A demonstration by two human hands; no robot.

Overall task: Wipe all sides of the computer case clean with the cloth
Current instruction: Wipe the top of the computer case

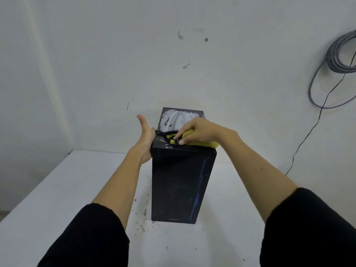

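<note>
A black computer case point(179, 187) stands upright on a white table point(57, 199), its front panel with a blue stripe facing me. White smears cover its top face. A yellow cloth with black edging point(194, 142) lies on the near part of the top. My right hand point(196, 130) grips the cloth, fingers curled over it and pressing it down. My left hand point(145, 139) lies flat against the case's upper left side, thumb pointing up, fingers hidden behind the edge.
A white wall point(115, 64) rises close behind the table. A coil of grey cable point(339, 60) hangs at the upper right, with a thin black wire trailing down. Dark specks dot the table beside the case's left foot.
</note>
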